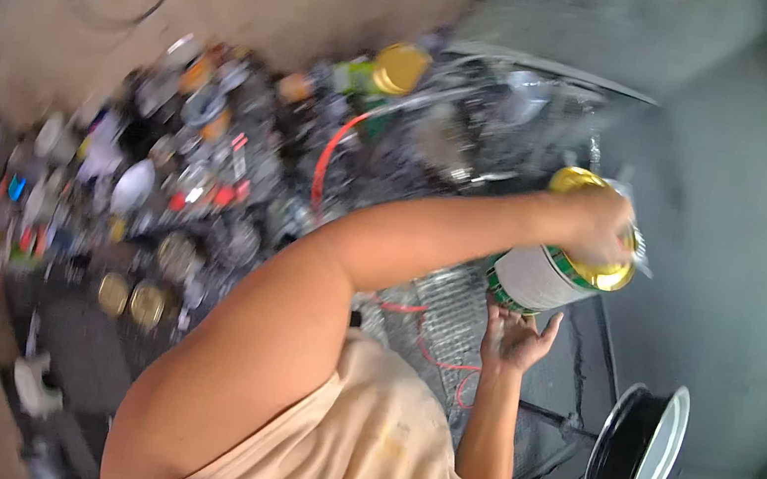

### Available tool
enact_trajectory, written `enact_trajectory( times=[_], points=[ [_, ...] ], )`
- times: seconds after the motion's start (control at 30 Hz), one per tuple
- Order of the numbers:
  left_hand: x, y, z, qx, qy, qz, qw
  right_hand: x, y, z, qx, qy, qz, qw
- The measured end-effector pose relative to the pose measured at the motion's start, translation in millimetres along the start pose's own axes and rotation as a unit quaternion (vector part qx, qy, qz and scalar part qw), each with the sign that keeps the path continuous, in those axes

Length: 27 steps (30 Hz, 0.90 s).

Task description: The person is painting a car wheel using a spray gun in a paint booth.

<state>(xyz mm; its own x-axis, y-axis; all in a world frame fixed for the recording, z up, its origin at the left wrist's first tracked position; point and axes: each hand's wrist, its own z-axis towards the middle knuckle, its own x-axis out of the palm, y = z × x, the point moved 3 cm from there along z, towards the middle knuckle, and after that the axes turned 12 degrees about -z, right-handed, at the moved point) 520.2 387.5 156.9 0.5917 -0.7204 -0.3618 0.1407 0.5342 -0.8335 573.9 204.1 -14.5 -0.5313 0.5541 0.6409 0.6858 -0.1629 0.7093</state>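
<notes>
A large metal can, green and gold with a pale label, is held tilted in front of me. My left hand reaches across from the left and closes over the gold rim at its top. Something pale and clear sticks out past these fingers, too blurred to name. Below the can's lower end, my right hand is turned palm up with the thumb apart. It seems to bear the can's base, and some of its fingers are hidden by the can.
Jars, tubs and cups crowd the surface at left. A yellow-lidded container stands behind them. A red hose snakes through. At right is a black wheel rim with a white edge, near a grey wall.
</notes>
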Motion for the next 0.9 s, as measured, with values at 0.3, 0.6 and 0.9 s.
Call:
enact_trajectory(
  times=[0.3,0.6,0.9],
  points=[
    [67.9,88.7,-251.0,-0.316,-0.070,-0.005,0.946,-133.8,-205.1,-47.5,0.225,0.050,-0.093,0.968],
    [45.2,212.4,-592.3,-0.595,-0.123,-0.044,0.793,-182.3,-268.8,-148.8,0.350,0.188,-0.676,0.620],
    [-57.5,298.2,-842.6,-0.739,-0.098,0.001,0.666,-107.2,-343.9,-247.9,0.377,0.192,-0.728,0.539]
  ],
)
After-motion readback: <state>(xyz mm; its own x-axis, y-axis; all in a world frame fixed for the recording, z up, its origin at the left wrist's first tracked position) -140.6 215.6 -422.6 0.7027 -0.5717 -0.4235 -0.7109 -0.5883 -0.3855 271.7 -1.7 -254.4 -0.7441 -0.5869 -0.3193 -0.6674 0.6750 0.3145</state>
